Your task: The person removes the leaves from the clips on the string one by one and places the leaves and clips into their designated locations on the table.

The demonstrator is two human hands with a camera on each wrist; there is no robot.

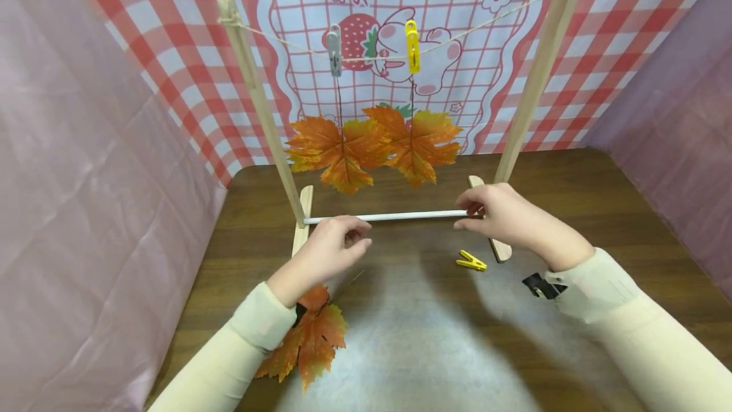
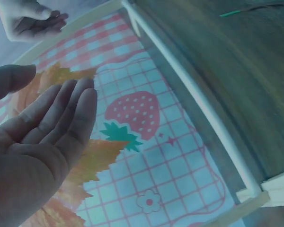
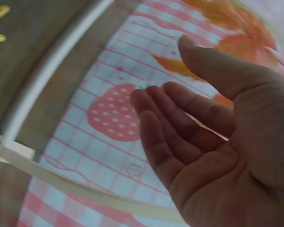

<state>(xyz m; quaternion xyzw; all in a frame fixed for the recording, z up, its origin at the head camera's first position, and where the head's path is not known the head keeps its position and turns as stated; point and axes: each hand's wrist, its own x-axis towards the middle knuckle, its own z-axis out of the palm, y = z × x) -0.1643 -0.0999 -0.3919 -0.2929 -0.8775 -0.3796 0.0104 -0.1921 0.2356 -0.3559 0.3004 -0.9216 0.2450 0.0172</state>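
In the head view my left hand hovers near the left end of the white rod, fingers loosely bent and holding nothing. My right hand is near the rod's right end, also empty, with relaxed fingers in the right wrist view. Two orange maple leaves hang by their stems from a string: the left leaf under a grey clothespin, the right leaf under a yellow clothespin. A loose yellow clothespin lies below my right hand. Another leaf lies on the table, partly behind my left forearm.
The string runs between two wooden posts, a left post and a right post, each on a wooden foot. Behind the brown table hangs a red-checked strawberry cloth. Pink fabric covers the sides.
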